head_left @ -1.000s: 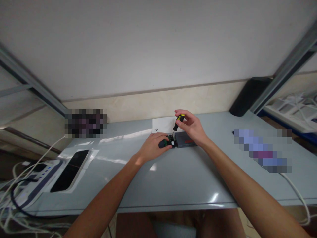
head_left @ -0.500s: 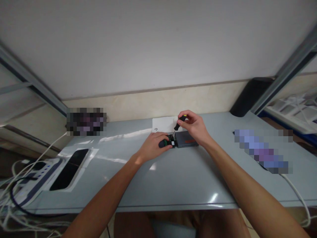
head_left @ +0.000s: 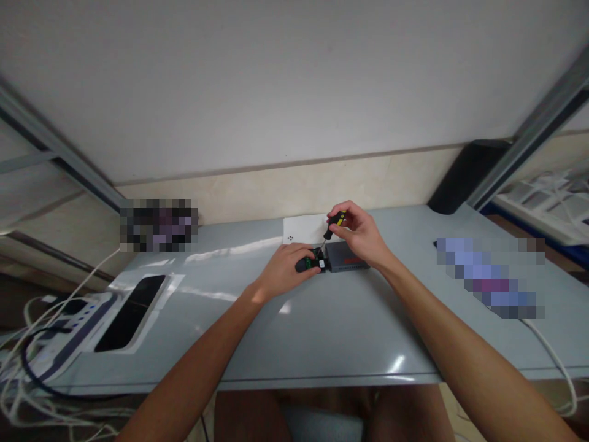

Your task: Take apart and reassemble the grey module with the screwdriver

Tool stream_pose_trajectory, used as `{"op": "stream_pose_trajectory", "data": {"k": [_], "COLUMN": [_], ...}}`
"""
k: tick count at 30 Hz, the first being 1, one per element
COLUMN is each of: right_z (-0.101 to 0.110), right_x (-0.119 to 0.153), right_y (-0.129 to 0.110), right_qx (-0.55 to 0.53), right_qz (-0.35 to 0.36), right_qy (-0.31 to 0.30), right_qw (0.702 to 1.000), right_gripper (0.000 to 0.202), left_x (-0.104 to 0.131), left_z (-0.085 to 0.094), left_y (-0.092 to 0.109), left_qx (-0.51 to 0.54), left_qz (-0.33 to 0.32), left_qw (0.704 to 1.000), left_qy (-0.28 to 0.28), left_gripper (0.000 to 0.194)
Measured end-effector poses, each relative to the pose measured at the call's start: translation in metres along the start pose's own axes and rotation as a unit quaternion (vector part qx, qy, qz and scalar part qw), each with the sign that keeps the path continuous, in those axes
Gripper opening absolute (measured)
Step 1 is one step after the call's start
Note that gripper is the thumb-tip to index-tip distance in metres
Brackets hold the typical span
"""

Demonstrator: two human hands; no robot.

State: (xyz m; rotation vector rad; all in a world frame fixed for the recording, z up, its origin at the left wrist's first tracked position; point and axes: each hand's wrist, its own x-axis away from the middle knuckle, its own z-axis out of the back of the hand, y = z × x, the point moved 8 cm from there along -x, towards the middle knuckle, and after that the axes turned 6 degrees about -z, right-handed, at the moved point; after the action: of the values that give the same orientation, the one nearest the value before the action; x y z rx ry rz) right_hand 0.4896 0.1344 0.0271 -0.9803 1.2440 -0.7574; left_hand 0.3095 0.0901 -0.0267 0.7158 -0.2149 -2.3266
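Note:
In the head view my right hand (head_left: 359,230) grips a small screwdriver (head_left: 328,234) with a black and yellow handle. Its thin shaft slants down to the left, and the tip meets a dark circuit board (head_left: 321,264) with green patches. Fingers and thumb of my left hand (head_left: 285,270) are closed around the left end of that board, pressing it on the table. Just right of the board lies a flat dark grey box (head_left: 345,258) with red marking, partly under my right hand. Behind them rests a white sheet (head_left: 304,228) bearing several tiny dark pieces.
A phone (head_left: 131,313) lies on the grey table (head_left: 322,344) at left, beside a white power strip (head_left: 69,337) and tangled cables (head_left: 27,393). A black cylinder (head_left: 464,178) stands back right. Blurred objects sit at the far left and right.
The screwdriver handle has turned slightly in my right hand, so more of its yellow shows. My left hand keeps its hold on the board.

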Motion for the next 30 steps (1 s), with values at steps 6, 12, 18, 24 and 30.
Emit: {"op": "stream_pose_trajectory", "data": {"k": [6, 12, 18, 24, 30], "right_z": [-0.004, 0.004, 0.0, 0.007, 0.001], "right_x": [0.001, 0.0, 0.0, -0.002, -0.001], "right_y": [0.003, 0.002, 0.003, 0.003, 0.001], "right_qx": [-0.037, -0.015, -0.049, -0.025, -0.056], "right_qz": [-0.042, -0.019, -0.038, -0.034, -0.037], "right_qy": [-0.039, -0.007, -0.028, -0.004, -0.038], "right_qw": [0.998, 1.0, 0.998, 0.999, 0.997], "right_gripper": [0.032, 0.029, 0.027, 0.027, 0.031], "left_x": [0.0, 0.001, 0.0, 0.0, -0.001], "left_z": [0.0, 0.0, 0.001, 0.0, 0.0], "left_y": [0.001, 0.0, 0.001, 0.001, 0.0], "left_qx": [0.0, 0.0, 0.004, 0.005, 0.006], "left_qz": [0.0, 0.005, 0.002, 0.003, 0.0], "left_qw": [1.0, 1.0, 1.0, 1.0, 1.0], "left_qy": [-0.003, 0.001, 0.0, 0.0, -0.001], "left_gripper": [0.019, 0.019, 0.019, 0.019, 0.02]}}
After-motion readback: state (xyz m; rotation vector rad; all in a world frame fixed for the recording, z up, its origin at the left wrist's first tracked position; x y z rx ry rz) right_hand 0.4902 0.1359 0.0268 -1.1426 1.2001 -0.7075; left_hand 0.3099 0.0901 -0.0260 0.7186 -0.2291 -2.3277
